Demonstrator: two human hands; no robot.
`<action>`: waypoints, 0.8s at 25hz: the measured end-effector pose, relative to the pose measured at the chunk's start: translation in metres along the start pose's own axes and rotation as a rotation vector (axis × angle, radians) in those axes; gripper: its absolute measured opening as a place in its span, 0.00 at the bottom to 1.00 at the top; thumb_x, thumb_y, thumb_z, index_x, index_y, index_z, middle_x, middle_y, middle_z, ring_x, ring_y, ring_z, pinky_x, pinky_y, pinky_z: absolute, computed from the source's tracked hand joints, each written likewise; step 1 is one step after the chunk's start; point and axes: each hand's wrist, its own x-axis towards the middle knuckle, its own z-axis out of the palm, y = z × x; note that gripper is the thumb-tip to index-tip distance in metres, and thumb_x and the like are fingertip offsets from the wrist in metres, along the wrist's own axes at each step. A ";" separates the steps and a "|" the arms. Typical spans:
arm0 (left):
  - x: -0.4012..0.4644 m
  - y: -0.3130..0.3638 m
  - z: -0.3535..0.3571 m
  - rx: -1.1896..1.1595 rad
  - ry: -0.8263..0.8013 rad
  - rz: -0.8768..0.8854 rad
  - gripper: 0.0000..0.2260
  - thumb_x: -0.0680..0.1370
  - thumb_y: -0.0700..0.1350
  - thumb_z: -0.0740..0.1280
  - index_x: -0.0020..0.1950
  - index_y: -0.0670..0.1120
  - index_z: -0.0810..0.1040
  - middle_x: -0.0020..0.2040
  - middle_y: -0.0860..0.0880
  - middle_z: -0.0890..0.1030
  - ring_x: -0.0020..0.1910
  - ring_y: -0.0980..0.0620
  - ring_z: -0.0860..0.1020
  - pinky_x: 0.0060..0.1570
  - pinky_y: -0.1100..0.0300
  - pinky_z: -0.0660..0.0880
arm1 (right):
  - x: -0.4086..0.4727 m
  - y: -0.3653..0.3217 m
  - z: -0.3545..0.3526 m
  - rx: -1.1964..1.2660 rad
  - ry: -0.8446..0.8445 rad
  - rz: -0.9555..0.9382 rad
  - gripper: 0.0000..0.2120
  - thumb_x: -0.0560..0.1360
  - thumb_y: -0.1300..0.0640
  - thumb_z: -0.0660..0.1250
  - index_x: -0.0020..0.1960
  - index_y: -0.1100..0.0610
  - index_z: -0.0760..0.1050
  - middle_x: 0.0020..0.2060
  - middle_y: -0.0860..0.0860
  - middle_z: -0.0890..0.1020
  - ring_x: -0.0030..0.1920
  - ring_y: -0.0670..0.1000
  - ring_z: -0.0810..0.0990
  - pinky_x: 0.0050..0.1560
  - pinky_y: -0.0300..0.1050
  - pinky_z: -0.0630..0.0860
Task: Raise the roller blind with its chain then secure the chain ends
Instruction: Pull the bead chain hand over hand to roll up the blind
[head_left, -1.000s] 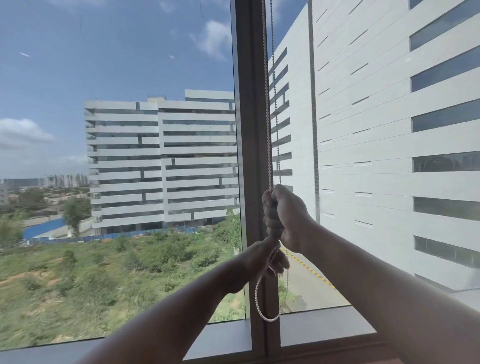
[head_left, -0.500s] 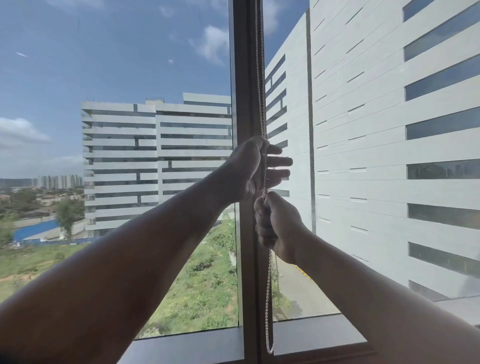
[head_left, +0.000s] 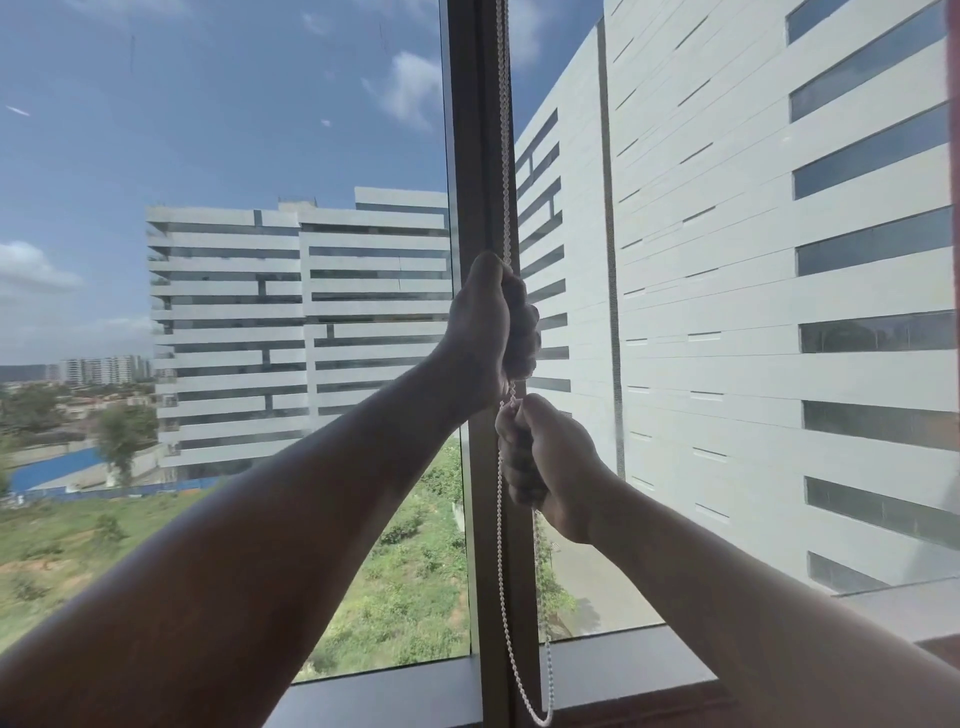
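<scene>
The bead chain (head_left: 502, 545) is white, a regular run of small round beads, and reads pale against the dark brown-grey window mullion (head_left: 475, 156). The sill (head_left: 649, 670) is light grey, with a reddish-brown strip along its near edge. Beyond the glass, the near building (head_left: 727, 312) is off-white, patterned with staggered horizontal slots and dark blue-grey window bands. The far building (head_left: 291, 322) shows alternating white and dark grey horizontal stripes. The sky (head_left: 208, 104) is deep blue with scattered white cloud. The ground (head_left: 405, 597) is mottled green, with a blue fence line (head_left: 52, 467) at left.
</scene>
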 end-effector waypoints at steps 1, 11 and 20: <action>-0.003 -0.005 -0.001 0.024 0.007 0.019 0.16 0.79 0.45 0.51 0.31 0.51 0.58 0.23 0.52 0.56 0.20 0.53 0.52 0.23 0.66 0.53 | -0.001 0.004 -0.001 -0.019 -0.014 0.012 0.20 0.78 0.60 0.51 0.27 0.52 0.63 0.21 0.48 0.61 0.24 0.49 0.54 0.30 0.47 0.49; -0.032 -0.052 -0.022 0.078 0.014 0.036 0.21 0.80 0.45 0.51 0.26 0.51 0.62 0.22 0.50 0.59 0.20 0.53 0.53 0.25 0.66 0.56 | 0.004 0.002 -0.025 -0.306 0.115 0.033 0.13 0.78 0.62 0.55 0.45 0.61 0.79 0.43 0.62 0.86 0.41 0.57 0.81 0.45 0.50 0.71; -0.042 -0.044 -0.018 0.145 -0.009 0.033 0.19 0.81 0.45 0.51 0.29 0.52 0.59 0.24 0.51 0.57 0.20 0.54 0.52 0.24 0.67 0.52 | 0.053 -0.139 0.026 0.131 0.043 -0.142 0.16 0.79 0.63 0.53 0.50 0.61 0.80 0.34 0.55 0.85 0.32 0.53 0.81 0.36 0.43 0.74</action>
